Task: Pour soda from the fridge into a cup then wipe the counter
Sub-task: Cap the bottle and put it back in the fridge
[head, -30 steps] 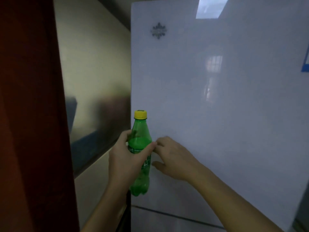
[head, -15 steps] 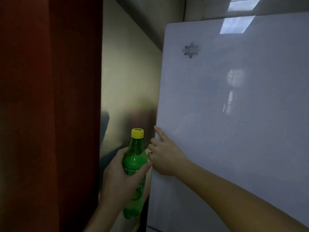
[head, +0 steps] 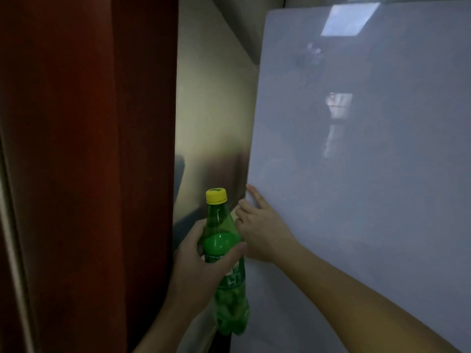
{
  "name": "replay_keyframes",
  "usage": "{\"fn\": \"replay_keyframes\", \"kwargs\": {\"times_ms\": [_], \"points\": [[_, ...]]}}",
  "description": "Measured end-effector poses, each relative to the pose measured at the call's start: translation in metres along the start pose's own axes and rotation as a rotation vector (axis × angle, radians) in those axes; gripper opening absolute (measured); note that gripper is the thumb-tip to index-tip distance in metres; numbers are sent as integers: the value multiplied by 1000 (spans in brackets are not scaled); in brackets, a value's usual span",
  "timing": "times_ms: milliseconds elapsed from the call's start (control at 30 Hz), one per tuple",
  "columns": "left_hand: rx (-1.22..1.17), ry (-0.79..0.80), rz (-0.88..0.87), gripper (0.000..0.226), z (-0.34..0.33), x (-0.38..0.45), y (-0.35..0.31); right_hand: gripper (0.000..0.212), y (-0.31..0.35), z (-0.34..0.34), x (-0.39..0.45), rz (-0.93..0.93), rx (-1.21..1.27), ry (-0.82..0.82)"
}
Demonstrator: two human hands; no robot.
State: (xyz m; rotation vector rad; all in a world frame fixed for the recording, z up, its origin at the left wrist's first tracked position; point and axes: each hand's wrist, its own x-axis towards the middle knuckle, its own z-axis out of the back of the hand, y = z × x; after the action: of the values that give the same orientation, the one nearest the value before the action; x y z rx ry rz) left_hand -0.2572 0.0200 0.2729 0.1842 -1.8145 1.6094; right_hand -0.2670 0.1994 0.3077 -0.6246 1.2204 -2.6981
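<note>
A green soda bottle [head: 226, 266] with a yellow cap stands upright in my left hand [head: 196, 271], which grips it around the upper body. The white fridge door [head: 356, 174] fills the right side of the view. My right hand [head: 262, 230] presses against the door's left edge, index finger stretched up along it, the other fingers bent at the edge. No cup or counter is in view.
A dark red wooden panel [head: 84, 161] stands close on the left. Between it and the fridge door, a shiny metallic side wall [head: 211, 123] runs back into a narrow gap.
The view has shifted, so the fridge door now sits further right. My right hand went from flat on the door to its left edge, index finger raised. The bottle stays in my left hand.
</note>
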Motion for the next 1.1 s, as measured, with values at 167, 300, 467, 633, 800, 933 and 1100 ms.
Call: {"fn": "replay_keyframes", "kwargs": {"times_ms": [167,300,467,633,800,933,1100], "points": [[3,112,-35,40,6,-10,-10,45,17,12,-19,36,65,-79],[6,154,-76,45,19,-35,-35,43,27,41,-43,63,122,-163],[59,181,-97,40,43,-72,-66,54,44,85,-85,53,104,-103],[45,169,-82,40,59,-120,-94,55,66,132,-132,22,50,-4],[30,198,-73,52,67,-166,-118,37,84,182,-192,-36,141,-129],[-16,220,-9,42,68,-200,-131,33,102,218,-246,-134,151,-156],[-85,313,14,37,53,-224,-143,27,116,253,-308,-228,124,-202]]}}
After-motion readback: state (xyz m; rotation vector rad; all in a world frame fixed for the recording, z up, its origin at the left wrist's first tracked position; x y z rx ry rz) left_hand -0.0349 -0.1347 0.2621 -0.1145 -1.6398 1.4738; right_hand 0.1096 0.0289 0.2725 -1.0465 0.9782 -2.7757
